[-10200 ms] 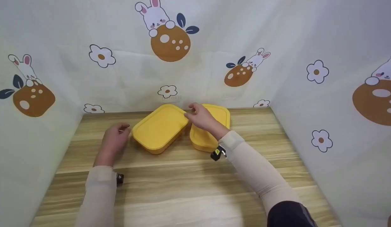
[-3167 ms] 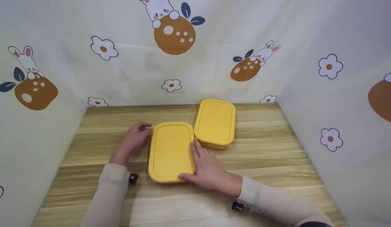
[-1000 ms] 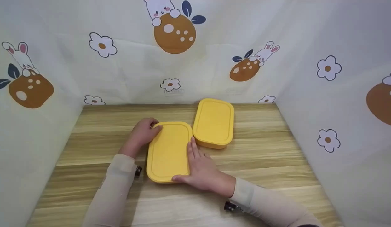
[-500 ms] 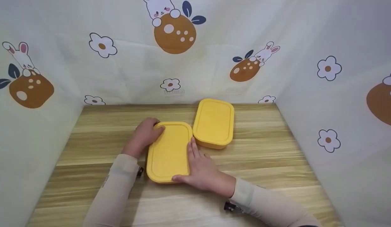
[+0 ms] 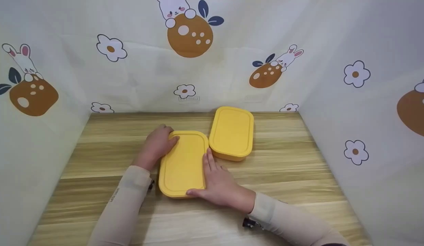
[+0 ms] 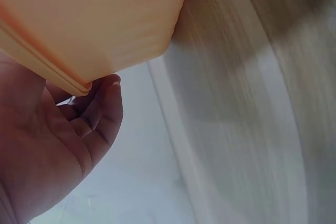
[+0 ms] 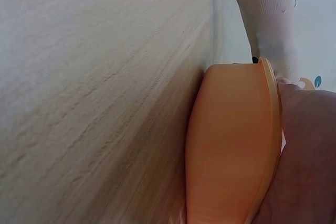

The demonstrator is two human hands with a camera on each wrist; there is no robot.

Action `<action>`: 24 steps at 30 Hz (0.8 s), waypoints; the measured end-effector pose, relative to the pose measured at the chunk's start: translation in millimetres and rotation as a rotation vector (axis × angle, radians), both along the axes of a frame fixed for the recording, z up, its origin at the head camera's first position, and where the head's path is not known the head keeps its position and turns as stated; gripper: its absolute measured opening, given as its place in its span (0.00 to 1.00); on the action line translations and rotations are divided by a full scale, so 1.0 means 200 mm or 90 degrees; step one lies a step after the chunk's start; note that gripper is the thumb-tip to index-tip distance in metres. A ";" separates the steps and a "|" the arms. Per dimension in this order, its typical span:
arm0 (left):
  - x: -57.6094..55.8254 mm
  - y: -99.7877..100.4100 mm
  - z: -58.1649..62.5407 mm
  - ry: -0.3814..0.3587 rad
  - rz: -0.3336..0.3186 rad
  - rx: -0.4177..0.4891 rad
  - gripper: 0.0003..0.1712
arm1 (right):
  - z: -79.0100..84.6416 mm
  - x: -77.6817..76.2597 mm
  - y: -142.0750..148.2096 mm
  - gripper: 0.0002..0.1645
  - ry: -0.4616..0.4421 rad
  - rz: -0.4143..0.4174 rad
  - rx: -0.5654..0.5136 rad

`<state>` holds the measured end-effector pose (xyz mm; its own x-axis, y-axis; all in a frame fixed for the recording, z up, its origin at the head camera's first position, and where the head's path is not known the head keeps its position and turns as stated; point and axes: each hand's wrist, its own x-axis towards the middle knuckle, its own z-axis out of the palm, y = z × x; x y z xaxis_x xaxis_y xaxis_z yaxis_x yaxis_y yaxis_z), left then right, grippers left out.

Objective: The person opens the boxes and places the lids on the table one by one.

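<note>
A yellow lidded lunch box (image 5: 186, 164) sits on the table, its long sides running front to back. My left hand (image 5: 157, 145) grips its far left corner, thumb on the lid and the other fingers bent down beyond the edge. In the left wrist view, those fingers (image 6: 107, 106) curl beneath the lid's rim. My right hand (image 5: 220, 184) rests against the near right corner: straight fingers along the right side, thumb across the lid's near edge. From the right wrist, the box's side wall (image 7: 226, 140) shows with the lid on top.
A second yellow lidded lunch box (image 5: 231, 131) stands behind and to the right, its near left corner close to the first. Pale cloth walls (image 5: 143, 78) with rabbit and flower prints enclose the wooden table (image 5: 283, 177) at the back and both sides.
The left-hand box was turned and brought nearer, and the right hand shifted to its near right corner. The left hand came onto its far left corner; in the last second its thumb slid slightly inward.
</note>
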<state>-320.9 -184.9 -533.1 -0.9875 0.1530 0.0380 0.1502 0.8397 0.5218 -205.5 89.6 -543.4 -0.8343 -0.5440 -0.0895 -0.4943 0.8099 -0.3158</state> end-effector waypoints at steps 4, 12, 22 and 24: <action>0.01 0.00 0.01 0.033 -0.011 -0.022 0.29 | 0.00 0.00 0.00 0.87 0.000 0.000 -0.005; 0.00 0.00 0.01 0.041 -0.007 -0.009 0.28 | 0.00 0.00 0.00 0.88 -0.004 -0.002 0.002; 0.03 -0.02 0.04 -0.011 -0.002 0.090 0.30 | 0.00 0.00 0.01 0.87 -0.010 -0.001 -0.010; 0.04 -0.02 0.05 -0.026 -0.005 0.102 0.32 | 0.00 0.00 0.01 0.87 -0.010 -0.003 -0.011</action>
